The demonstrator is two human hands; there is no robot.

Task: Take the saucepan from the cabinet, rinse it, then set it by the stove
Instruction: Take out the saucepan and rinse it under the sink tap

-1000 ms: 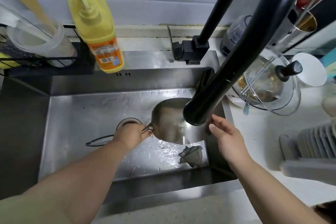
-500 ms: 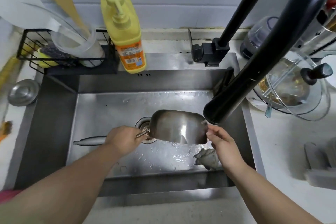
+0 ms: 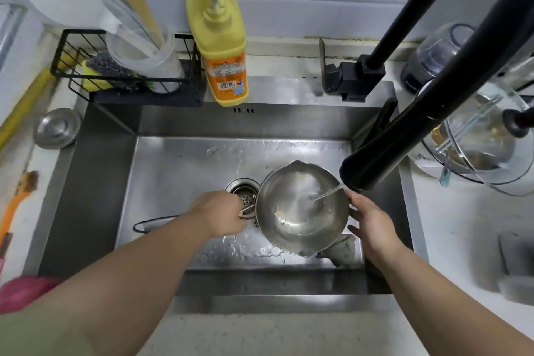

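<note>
Left hand (image 3: pixel 222 212) grips saucepan (image 3: pixel 302 208) handle; right hand (image 3: pixel 371 221) open against rim.

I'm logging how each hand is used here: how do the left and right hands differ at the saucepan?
The left hand is closed around the saucepan handle, carrying it; the right hand is open, fingers spread along the rim's far side. The left hand sits over the drain strainer; the right sits just below the black faucet spout. Both hold the saucepan above the sink basin.
</note>
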